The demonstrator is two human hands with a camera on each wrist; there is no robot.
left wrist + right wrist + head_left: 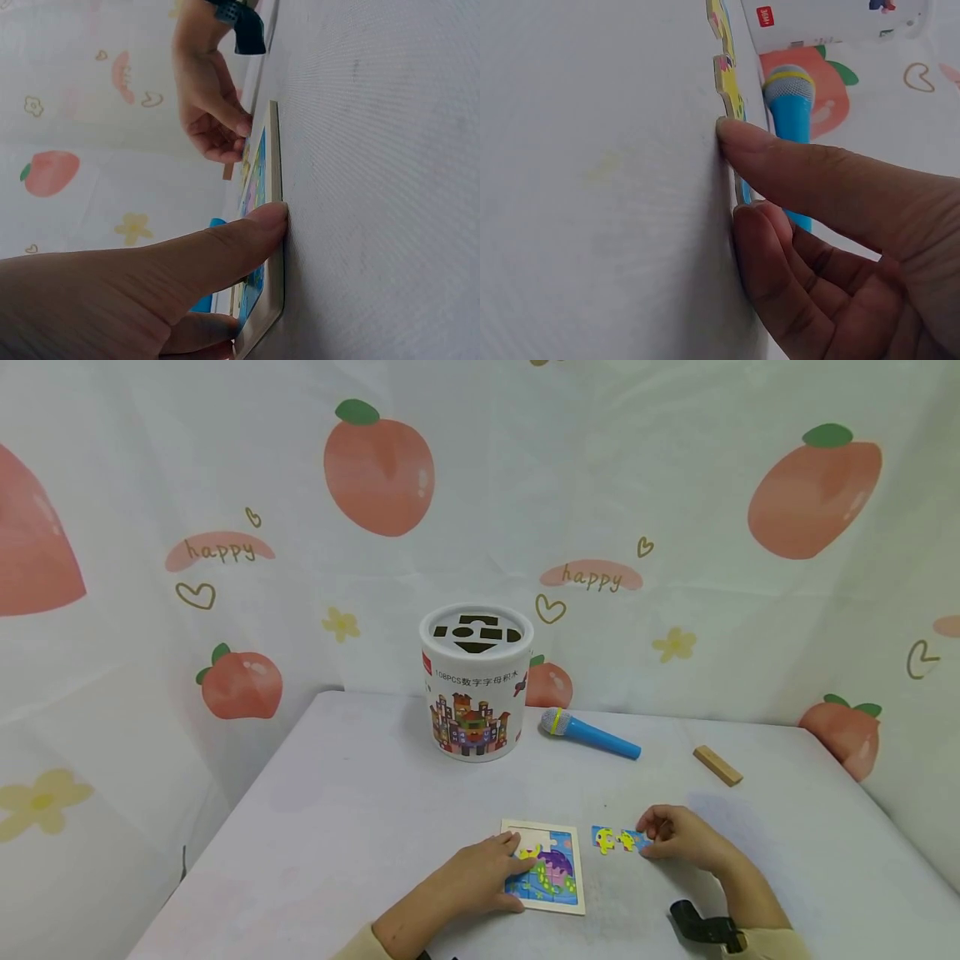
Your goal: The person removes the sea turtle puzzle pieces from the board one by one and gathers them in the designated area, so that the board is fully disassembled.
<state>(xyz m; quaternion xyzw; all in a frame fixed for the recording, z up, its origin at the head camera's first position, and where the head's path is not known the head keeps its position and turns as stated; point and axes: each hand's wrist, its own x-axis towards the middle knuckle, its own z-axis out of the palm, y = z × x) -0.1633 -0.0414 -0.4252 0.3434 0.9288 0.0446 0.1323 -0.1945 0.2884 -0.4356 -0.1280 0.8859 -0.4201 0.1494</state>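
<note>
A square wooden puzzle tray point(581, 906) with a sea picture lies on the table, bare at its upper left part. My left hand point(480, 872) rests across its left side, fingers spread over the picture; the left wrist view shows the thumb of this hand point(150, 285) against the tray's edge point(274, 157). Right of the tray, a yellow and blue puzzle piece point(603, 839) lies beside another piece point(627, 841). At the right end of these, my right hand point(686, 837) pinches a blue piece point(742, 189) between thumb and fingers, low at the table; its outline is partly hidden.
A white block bucket point(476, 693) with a shape-hole lid stands at the back. A blue toy microphone point(600, 737) lies to its right, and a small wooden block point(717, 766) farther right. A patterned cloth point(480, 560) hangs behind the table point(337, 793).
</note>
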